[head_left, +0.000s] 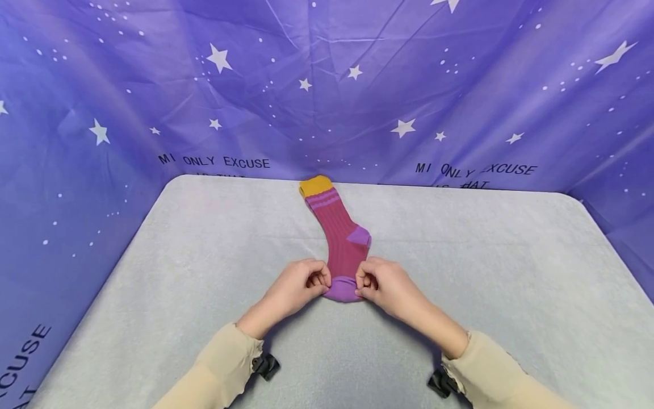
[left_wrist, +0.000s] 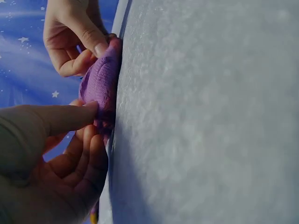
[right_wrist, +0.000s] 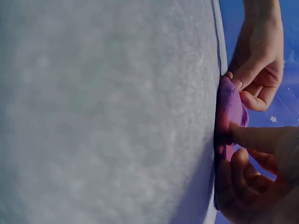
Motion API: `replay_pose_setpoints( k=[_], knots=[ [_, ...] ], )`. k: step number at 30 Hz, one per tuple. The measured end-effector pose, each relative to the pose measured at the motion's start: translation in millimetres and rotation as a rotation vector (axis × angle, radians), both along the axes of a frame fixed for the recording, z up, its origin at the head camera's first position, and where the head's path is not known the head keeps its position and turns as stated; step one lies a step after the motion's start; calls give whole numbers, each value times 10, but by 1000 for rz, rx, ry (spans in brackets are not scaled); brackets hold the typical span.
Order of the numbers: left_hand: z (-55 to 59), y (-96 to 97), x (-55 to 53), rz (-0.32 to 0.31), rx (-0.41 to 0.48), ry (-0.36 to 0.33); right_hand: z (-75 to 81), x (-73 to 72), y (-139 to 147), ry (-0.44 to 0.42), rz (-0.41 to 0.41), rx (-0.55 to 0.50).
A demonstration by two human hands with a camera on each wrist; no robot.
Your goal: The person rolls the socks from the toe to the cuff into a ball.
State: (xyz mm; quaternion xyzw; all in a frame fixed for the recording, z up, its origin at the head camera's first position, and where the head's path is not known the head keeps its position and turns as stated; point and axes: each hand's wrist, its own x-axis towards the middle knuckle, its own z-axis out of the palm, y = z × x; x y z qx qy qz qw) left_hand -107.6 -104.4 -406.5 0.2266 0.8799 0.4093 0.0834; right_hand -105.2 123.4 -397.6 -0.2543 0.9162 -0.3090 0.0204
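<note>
Sock [head_left: 339,244], crimson and ribbed, laid lengthwise on the pale grey table [head_left: 204,238], near the middle of its width, with the purple toe [head_left: 342,292] turned toward the person and the yellow cuff [head_left: 315,186] up at the far table edge. Just below this cuff, light purple stripes [head_left: 323,199]; on the right side, a purple heel [head_left: 360,236], pointing outward. At the left side of the toe, left hand [head_left: 300,284], pinching the fabric between thumb and bent fingers. At the right side of the same toe, right hand [head_left: 388,284], in nearly mirrored position, also pinching the fabric with thumb and bent fingers. Between both hands, a small crease across the purple part. From both wrist cameras, the same toe visible as a thick, rounded bulge, very close to the table surface; impossible to tell whether touching it everywhere. On both forearms, beige sleeves [head_left: 219,363], with black devices [head_left: 267,365] near the wrists. Behind the table, a blue-violet backdrop [head_left: 327,125] with white stars [head_left: 219,58] and black lettering [head_left: 247,163].
</note>
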Motion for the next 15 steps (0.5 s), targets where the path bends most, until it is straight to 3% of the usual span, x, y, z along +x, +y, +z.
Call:
replay_pose_setpoints(
  k=[3,6,11,15],
  knots=[
    [20,-26,16,-55,-67,93,7,2,-14,98,72,25],
    [47,-44,23,-96,-145,137,10,-8,2,121,130,40],
    [68,-21,-2,-140,-217,108,16,-10,24,96,179,108],
    [46,12,-42,-145,-226,130,8,-25,9,110,182,147]
  ],
)
